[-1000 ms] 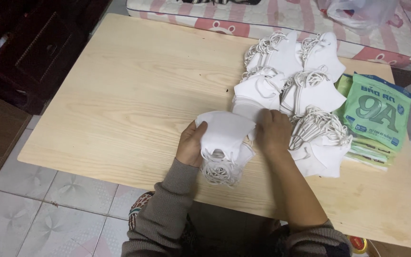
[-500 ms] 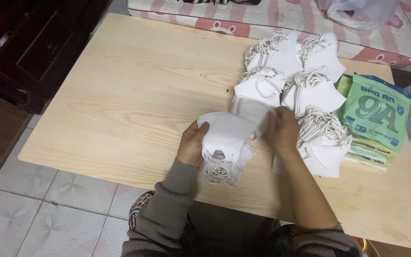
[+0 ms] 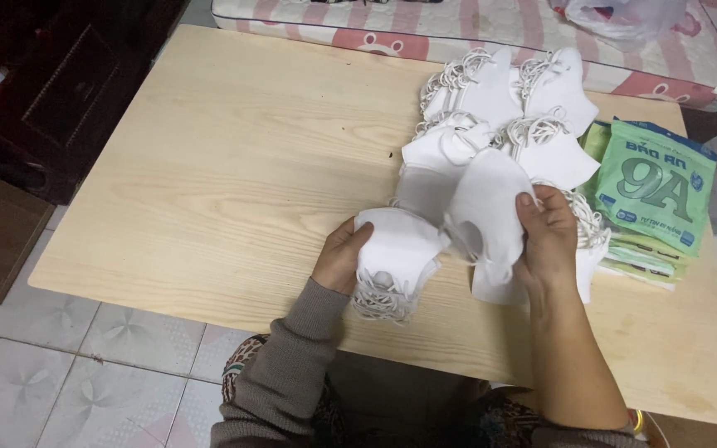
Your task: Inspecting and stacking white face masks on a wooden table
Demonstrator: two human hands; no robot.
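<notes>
My left hand grips a small stack of white face masks near the front edge of the wooden table, their ear loops hanging below it. My right hand holds a single white mask lifted just right of that stack. Behind both hands lies a pile of white masks with elastic loops, spread toward the table's far right.
A stack of green printed packets lies at the right side of the table. A pink-and-white striped mattress runs behind the far edge, with a plastic bag on it. Dark wooden furniture stands at the left, tiled floor below.
My right hand reached to the pile, took one white mask and lifted it toward the stack in my left hand. The left hand stayed nearly still.
</notes>
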